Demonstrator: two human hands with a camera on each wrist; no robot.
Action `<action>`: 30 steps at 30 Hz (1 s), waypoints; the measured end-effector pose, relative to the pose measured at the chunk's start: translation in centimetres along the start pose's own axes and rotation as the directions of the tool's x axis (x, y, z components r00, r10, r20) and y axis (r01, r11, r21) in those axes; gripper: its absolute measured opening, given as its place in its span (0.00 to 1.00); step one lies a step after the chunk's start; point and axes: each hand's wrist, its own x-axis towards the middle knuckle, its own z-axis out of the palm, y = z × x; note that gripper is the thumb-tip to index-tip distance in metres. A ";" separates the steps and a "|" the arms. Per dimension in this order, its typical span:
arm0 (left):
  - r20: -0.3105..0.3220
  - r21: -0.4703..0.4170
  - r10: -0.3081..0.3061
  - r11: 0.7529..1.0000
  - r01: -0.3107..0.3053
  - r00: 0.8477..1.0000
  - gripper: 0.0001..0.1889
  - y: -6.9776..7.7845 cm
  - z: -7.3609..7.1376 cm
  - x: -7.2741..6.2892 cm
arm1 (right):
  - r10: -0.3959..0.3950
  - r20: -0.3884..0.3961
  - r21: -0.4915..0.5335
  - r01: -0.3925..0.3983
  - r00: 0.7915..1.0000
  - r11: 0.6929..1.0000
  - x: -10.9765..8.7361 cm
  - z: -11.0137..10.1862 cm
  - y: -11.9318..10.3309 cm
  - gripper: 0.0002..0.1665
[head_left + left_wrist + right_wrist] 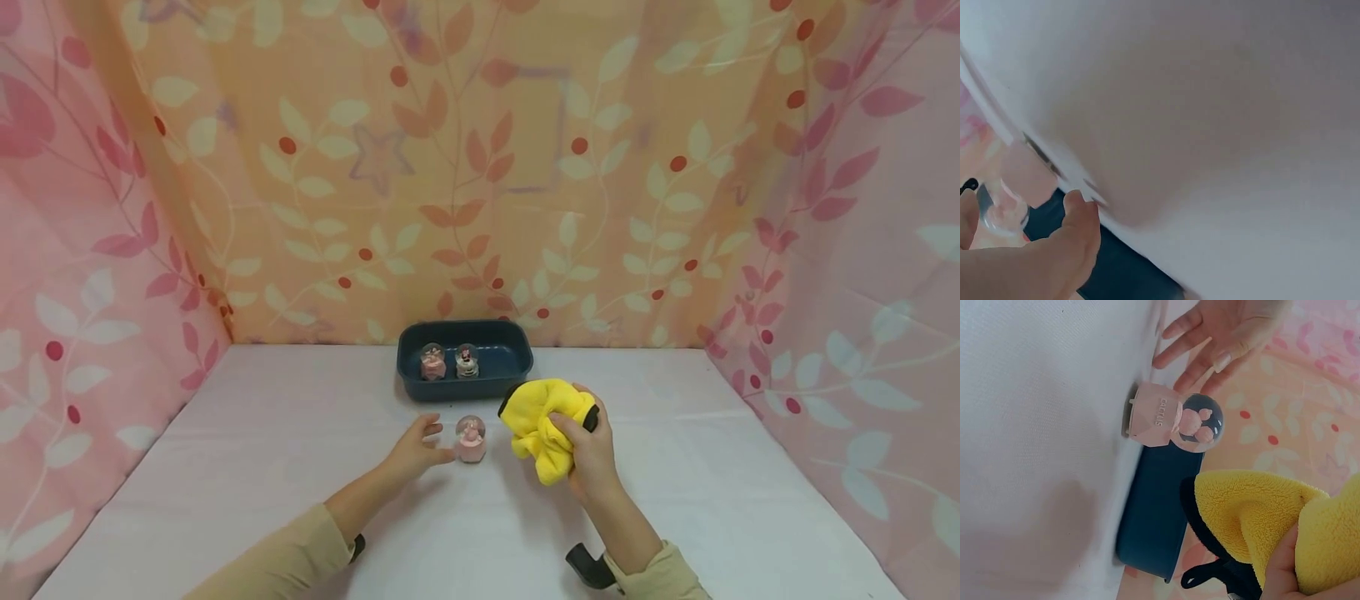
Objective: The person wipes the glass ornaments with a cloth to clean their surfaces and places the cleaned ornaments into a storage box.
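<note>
A small snow globe [471,442] stands upright on the white table, with a clear dome over a pale pink base. In the right wrist view, the snow globe [1157,415] shows raised letters reading CACTUS and pink rounded shapes inside. Just left of it my left hand [416,446] has its fingers spread, holding nothing, thumb tip close to the base. My right hand [596,454] grips a bunched yellow cloth [547,408] with black edging, raised over the table to the globe's right. The cloth [1247,506] looks fluffy close up and has a black loop.
Behind the globe sits a dark blue tray [465,389] holding a pink snow globe [432,364] and a white-based snow globe [467,364] in its left half. Patterned pink and orange curtains [465,167] enclose the table at the back and sides.
</note>
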 end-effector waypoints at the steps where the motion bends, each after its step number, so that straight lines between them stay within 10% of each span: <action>1: -0.003 0.011 -0.007 1.000 0.007 1.000 0.39 0.0 0.2 0.0 | 0.000 -0.001 0.000 0.000 1.000 1.000 0.0 0.0 0.0 0.35; 15: -0.013 0.182 -0.099 0.978 0.099 0.995 0.37 0.3 2.7 0.9 | 0.006 -0.010 0.000 -0.006 1.000 1.000 0.0 -0.1 0.1 0.35; 30: -0.181 0.395 -0.128 0.898 0.192 0.975 0.39 0.2 4.6 2.2 | 0.009 -0.012 -0.003 -0.009 1.000 1.000 0.0 -0.2 0.1 0.36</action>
